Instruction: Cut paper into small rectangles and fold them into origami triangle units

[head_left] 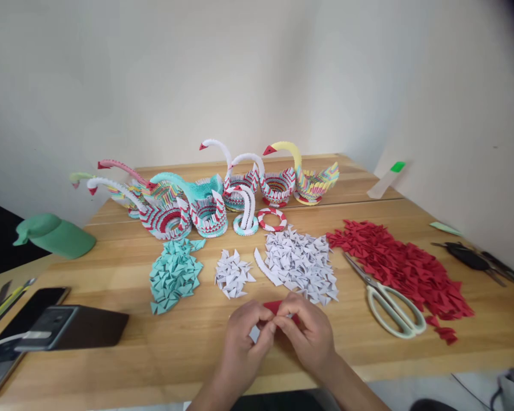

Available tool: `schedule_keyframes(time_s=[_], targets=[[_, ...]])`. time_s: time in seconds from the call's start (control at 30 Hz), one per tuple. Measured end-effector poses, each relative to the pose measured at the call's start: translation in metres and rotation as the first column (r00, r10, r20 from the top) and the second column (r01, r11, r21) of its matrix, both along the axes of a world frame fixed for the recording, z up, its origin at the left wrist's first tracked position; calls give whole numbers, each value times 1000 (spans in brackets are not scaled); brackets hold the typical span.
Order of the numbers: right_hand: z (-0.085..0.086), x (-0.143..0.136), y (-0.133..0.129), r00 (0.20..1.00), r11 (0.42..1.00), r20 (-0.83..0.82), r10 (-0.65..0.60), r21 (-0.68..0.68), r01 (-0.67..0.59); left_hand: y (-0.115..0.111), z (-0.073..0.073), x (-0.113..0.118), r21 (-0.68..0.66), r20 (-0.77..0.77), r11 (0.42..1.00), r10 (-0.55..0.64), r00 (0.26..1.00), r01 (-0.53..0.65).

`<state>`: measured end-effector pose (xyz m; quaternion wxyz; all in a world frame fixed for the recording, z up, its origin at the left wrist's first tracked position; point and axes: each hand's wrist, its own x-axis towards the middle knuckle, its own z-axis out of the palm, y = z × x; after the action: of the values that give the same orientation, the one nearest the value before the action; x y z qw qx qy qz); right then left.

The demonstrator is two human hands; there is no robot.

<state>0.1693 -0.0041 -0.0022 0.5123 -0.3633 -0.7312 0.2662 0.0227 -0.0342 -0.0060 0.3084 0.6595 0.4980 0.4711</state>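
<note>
Close to the table's front edge, my left hand (245, 334) and my right hand (309, 330) meet with pinched fingertips. Between them shows a red paper piece (273, 307), mostly covered by my fingers. A bit of white paper (254, 333) peeks out by my left hand's fingers; how it joins the red one is hidden. Just beyond my hands lie a small heap of white folded paper triangles (233, 275), a larger white heap (302, 262) and a curved white strip of joined pieces (265, 268).
Teal triangles (175, 277) lie left, red triangles (405, 265) right, with scissors (396, 308) beside them. Several paper swans (165, 220) and a red-white ring (272, 211) stand behind. A dark box-shaped device (85, 328), a phone (47, 297) and a green watering can (62, 240) sit left.
</note>
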Motion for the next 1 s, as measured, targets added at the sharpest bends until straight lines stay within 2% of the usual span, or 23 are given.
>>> schedule_keyframes(time_s=[0.53, 0.8, 1.0], targets=[[-4, 0, -1, 999, 1000, 37, -30, 10, 30, -1, 0, 1, -54, 3, 998, 25, 1000, -25], [2, 0, -2, 999, 999, 40, -3, 37, 1, -2, 0, 1, -57, 27, 998, -8, 1000, 9], [1, 3, 0, 997, 997, 64, -45, 73, 40, -1, 0, 2, -75, 30, 997, 6, 1000, -4]])
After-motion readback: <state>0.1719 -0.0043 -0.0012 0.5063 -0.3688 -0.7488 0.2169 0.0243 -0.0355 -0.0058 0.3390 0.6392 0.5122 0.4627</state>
